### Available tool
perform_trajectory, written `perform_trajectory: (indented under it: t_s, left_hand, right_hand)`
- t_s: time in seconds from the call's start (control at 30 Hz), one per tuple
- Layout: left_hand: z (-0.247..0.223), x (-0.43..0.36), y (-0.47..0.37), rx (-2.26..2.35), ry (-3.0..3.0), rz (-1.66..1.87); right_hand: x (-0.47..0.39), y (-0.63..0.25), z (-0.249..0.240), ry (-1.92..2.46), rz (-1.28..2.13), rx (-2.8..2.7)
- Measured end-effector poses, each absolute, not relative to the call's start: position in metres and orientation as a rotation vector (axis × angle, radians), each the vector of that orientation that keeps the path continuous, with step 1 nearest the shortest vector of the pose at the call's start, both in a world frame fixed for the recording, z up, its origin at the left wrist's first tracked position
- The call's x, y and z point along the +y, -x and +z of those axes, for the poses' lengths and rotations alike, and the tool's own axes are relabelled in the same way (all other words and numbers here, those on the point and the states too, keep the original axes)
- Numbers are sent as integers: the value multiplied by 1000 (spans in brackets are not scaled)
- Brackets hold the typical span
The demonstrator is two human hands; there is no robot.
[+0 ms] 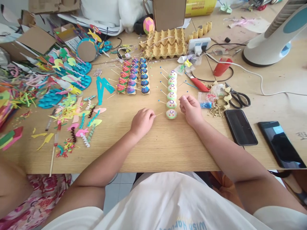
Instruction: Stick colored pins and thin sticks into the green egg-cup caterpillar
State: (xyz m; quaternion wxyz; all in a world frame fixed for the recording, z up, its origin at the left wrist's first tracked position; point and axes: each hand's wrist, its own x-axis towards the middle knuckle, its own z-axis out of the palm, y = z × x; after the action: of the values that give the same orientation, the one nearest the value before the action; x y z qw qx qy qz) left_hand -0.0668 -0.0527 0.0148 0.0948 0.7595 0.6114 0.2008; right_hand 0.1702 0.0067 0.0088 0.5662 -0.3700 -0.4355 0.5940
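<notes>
My left hand (143, 123) is closed, thumb and fingertips pinching a thin pale stick (159, 114) that points right. Just beyond its tip is the nearest of a row of white and green painted egg-carton cups (171, 114), decorated with coloured dots and small rings. Blue-headed pins (163, 82) stick out from the left side of several cups; the nearest cup shows none on that side. Close to the row's right side, my right hand (191, 108) is curled with its fingertips together. Whatever it may hold is hidden.
Left of the row stand more painted cup strips (131, 76) with pins. Paper scraps (81, 121) cover the table's left. On the right lie red-handled scissors (199, 83), black scissors (240, 99) and two phones (241, 127). Egg cartons (168, 44) and a power strip (199, 44) are behind.
</notes>
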Motion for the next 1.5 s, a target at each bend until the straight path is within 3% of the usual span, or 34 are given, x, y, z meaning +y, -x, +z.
perform_trajectory:
  t_s: [0.3, 0.6, 0.83, 1.5]
  left_hand:
    - [31, -51, 21, 1266, -1784, 1226]
    - [9, -49, -2, 1207, -2010, 1589]
    - [6, -47, 3, 1131, -2220, 1540]
    - [2, -44, 2, 1265, -2053, 1484]
  right_hand:
    - [7, -170, 6, 878, 1405, -996]
    - [5, -172, 11, 850, 1454, -869]
    - [0, -173, 16, 832, 1503, -860]
    - [-5, -169, 17, 825, 1513, -1075]
